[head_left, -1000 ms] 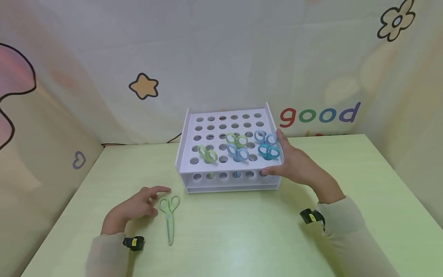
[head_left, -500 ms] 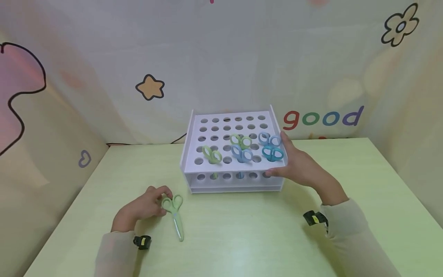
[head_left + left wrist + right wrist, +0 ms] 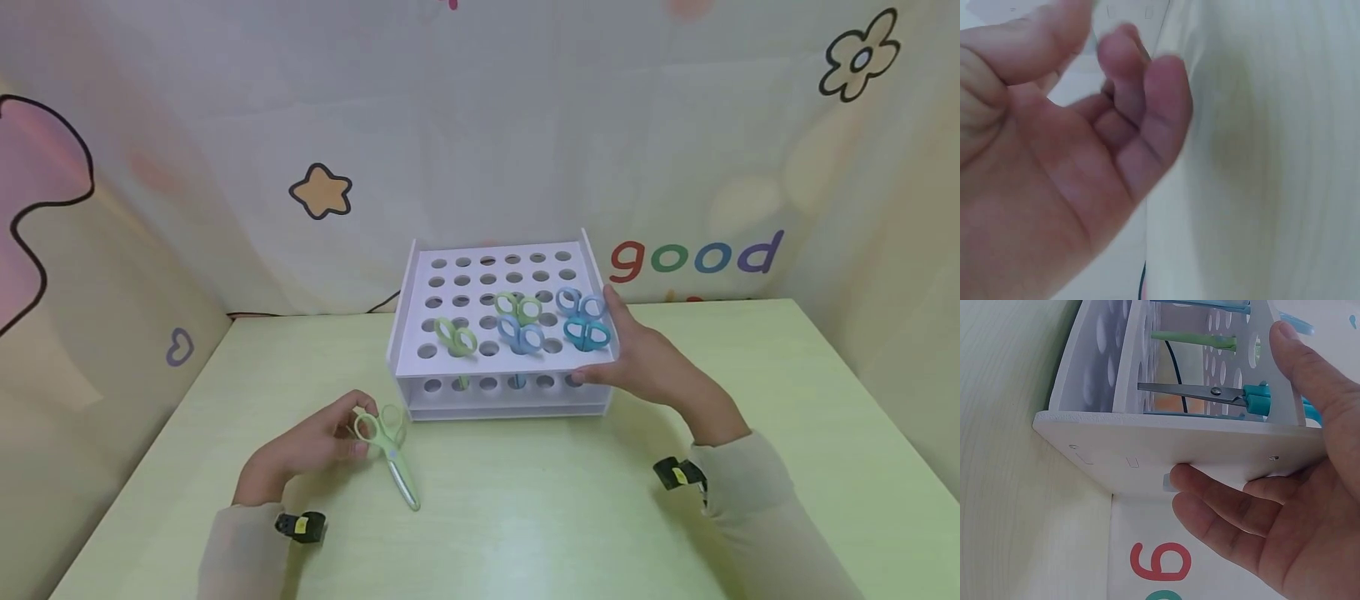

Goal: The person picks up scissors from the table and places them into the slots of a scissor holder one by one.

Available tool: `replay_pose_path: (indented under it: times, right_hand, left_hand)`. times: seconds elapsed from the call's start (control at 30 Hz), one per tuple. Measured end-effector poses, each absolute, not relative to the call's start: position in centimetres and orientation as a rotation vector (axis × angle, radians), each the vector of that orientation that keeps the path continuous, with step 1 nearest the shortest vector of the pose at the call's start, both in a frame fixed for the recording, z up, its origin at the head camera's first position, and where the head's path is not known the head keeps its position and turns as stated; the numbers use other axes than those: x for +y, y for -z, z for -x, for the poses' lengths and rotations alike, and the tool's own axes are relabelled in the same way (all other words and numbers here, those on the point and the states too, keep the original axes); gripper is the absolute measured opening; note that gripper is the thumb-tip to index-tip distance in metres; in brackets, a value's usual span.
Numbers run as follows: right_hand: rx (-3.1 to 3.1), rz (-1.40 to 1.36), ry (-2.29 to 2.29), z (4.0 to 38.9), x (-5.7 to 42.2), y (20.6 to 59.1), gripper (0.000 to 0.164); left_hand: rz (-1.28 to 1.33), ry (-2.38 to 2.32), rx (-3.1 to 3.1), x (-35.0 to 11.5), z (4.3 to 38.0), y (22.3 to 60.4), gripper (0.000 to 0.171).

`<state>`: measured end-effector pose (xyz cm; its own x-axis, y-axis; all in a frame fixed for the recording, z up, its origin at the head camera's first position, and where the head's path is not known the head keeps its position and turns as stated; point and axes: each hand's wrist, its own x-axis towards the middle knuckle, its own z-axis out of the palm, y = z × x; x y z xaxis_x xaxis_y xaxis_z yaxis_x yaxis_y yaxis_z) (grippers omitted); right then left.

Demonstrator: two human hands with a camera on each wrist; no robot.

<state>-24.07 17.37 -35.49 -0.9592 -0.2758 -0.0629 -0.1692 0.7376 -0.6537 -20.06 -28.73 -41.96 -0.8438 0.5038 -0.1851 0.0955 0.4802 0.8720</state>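
Green scissors hang tilted from my left hand, which pinches them by the handle loops. In the left wrist view, curled fingers show but the scissors do not. A white rack full of round holes stands in the middle of the table. My right hand holds its right side, thumb at the front edge, fingers against the side panel. Several scissors stand in the holes: light green scissors, more green scissors, light blue scissors and teal scissors.
The pale green table spreads around the rack. Behind it hangs a printed cloth with a star and the word "good". A dark cord runs along the table's back edge.
My left fingers have closed on the green scissors, lifted the handles and swung the blade tip to the right. My right hand has stayed on the rack.
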Motion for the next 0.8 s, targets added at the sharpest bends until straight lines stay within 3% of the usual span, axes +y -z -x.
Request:
replay_pose_path:
  times: [0.4, 0.8]
  right_hand:
    - [2.792, 0.375, 1.027, 24.1, 17.2, 35.5, 0.134]
    - [2.789, 0.368, 1.019, 24.1, 17.3, 35.4, 0.136]
  left_hand:
    - [-0.478, -1.661, 2.043, -28.7, 20.3, 41.9, 0.034]
    - [-0.442, -1.651, 2.248, -28.4, 20.2, 40.9, 0.024]
